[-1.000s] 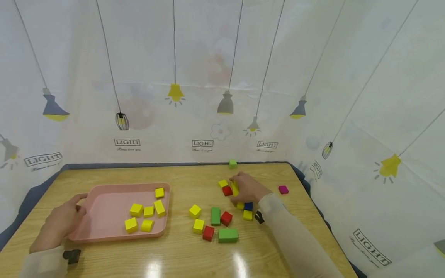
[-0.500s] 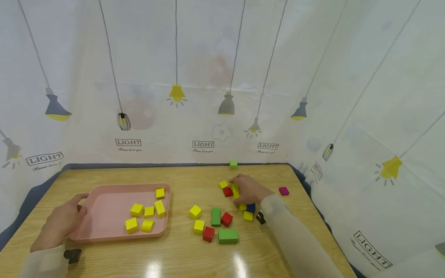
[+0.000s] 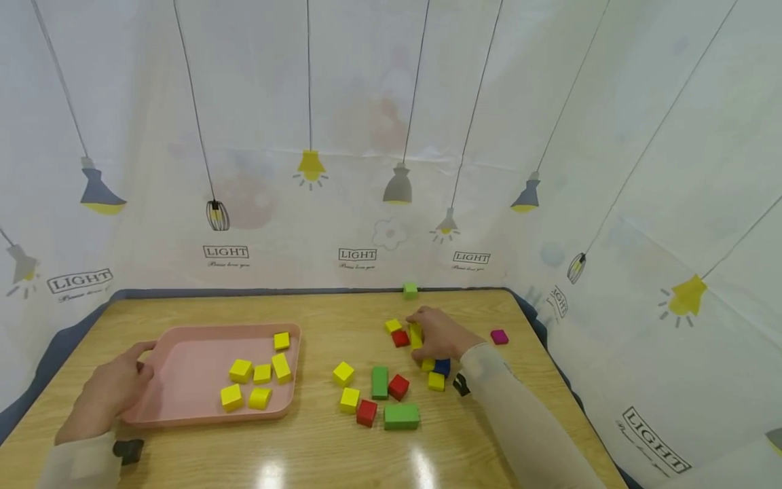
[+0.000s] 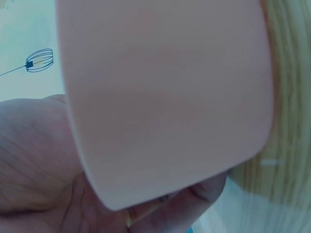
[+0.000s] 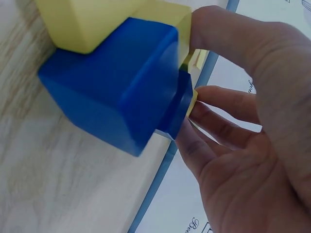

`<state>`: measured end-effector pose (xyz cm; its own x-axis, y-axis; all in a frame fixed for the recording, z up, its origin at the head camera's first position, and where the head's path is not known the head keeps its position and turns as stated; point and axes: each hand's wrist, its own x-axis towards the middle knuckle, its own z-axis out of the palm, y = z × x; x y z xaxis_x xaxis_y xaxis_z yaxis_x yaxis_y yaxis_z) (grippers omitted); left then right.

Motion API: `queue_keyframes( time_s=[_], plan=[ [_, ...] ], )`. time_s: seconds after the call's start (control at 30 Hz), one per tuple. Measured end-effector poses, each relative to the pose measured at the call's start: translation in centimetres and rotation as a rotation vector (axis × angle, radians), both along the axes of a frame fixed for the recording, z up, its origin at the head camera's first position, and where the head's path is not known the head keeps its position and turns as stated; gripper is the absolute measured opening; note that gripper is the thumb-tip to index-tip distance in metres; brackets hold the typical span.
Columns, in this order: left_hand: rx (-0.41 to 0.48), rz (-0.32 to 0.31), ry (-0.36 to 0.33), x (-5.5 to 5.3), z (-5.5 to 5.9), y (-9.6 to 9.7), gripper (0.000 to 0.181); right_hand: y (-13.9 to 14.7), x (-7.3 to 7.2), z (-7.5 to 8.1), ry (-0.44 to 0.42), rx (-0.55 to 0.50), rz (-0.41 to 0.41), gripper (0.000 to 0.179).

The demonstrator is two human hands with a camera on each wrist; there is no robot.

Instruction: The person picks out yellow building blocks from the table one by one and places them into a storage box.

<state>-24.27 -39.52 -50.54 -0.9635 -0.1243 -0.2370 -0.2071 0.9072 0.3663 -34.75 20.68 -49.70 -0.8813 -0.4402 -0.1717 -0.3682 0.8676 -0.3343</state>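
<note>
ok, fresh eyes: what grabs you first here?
The pink tray on the left of the table, yellow blocks toward its right end, the left hand gripping its left end. Next, the loose colored blocks right of it, with the right hand curled around a yellow block. Behind, a pale backdrop printed with hanging lamps.

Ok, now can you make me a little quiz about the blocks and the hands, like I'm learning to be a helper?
1. How many yellow blocks lie in the pink tray?
2. True or false: the left hand holds the pink tray at its edge.
3. In the head view, which of these lies farthest to the right?
A) blue block
B) magenta block
C) light green block

Key: 1. Six. 2. True. 3. B.
</note>
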Motion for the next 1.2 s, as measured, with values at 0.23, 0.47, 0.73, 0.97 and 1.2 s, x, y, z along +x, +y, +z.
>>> queue_keyframes(
  time_s=[0.23,0.47,0.73,0.97,1.2],
  plan=[
    [-0.008,-0.009,0.011,-0.1,-0.2,-0.2,0.060,-0.1,-0.1,-0.2,0.019,-0.005,-0.013,0.083],
    [0.005,0.006,0.006,-0.1,0.1,0.1,0.060,0.0,-0.1,-0.3,0.054,-0.041,-0.030,0.084],
    [0.006,0.016,-0.004,0.1,0.1,0.2,0.060,-0.6,0.0,0.2,0.100,-0.059,-0.033,0.080],
    [0.000,0.006,-0.001,0.1,0.0,0.0,0.060,-1.8,0.6,1.0,0.116,-0.120,-0.005,0.079],
    [-0.011,-0.021,0.018,0.2,0.0,0.0,0.059,-3.8,1.1,1.3,0.157,-0.113,0.059,0.078]
  ],
)
